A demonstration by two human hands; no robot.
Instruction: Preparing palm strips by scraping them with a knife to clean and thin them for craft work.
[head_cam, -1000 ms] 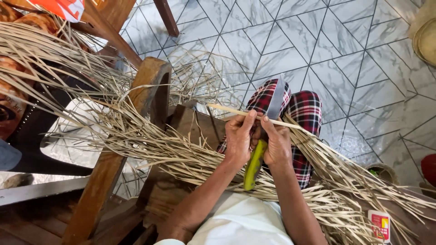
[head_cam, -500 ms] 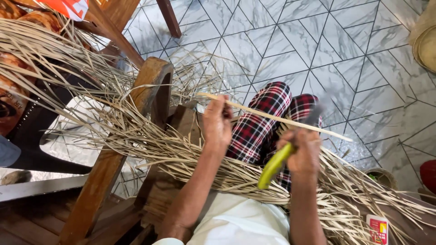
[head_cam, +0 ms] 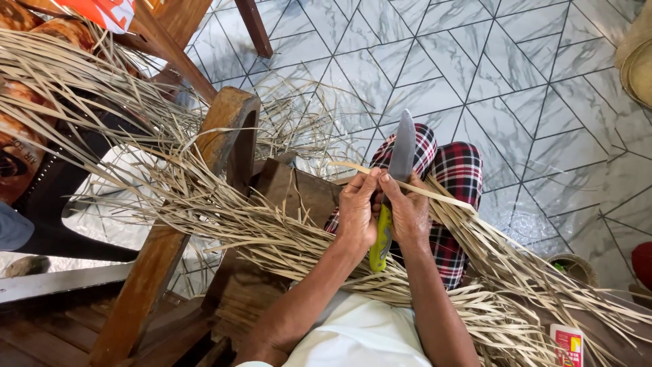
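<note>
My right hand (head_cam: 409, 212) grips a knife with a yellow-green handle (head_cam: 379, 243), its grey blade (head_cam: 402, 145) pointing up and away from me. My left hand (head_cam: 358, 209) sits close beside it and pinches a thin dried palm strip (head_cam: 448, 198) against the blade's base. The strip runs off to the right over my knees, which are covered in red, black and white checked cloth (head_cam: 459, 171). A thick heap of dried palm strips (head_cam: 224, 221) lies across my lap and spreads to both sides.
A wooden stand with slanted legs (head_cam: 224, 129) rises at my left, with long strips draped over it. A dark plastic chair (head_cam: 75, 204) stands further left. Grey patterned floor tiles (head_cam: 516, 75) lie ahead. A small red and white packet (head_cam: 567, 344) rests at lower right.
Half a second ago my hands were apart, the knife low at right and a strip stretched between them. The hands have come back together and the blade points up again.
</note>
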